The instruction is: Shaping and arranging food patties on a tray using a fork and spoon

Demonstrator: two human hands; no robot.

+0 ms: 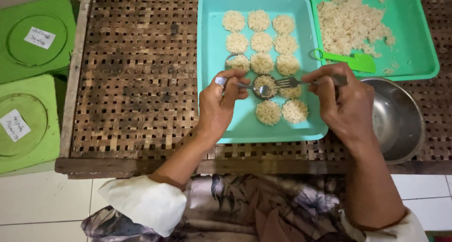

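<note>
I see my left hand [219, 103] with its grip closed on a spoon [245, 86], bowl over a small round mould [265, 85] in the turquoise tray [212, 58]; my right hand [343, 103] pinches a fork [301, 82], tines meeting the spoon, so rice packs in. Finished rice patties [262, 42] lie just beyond both grips
</note>
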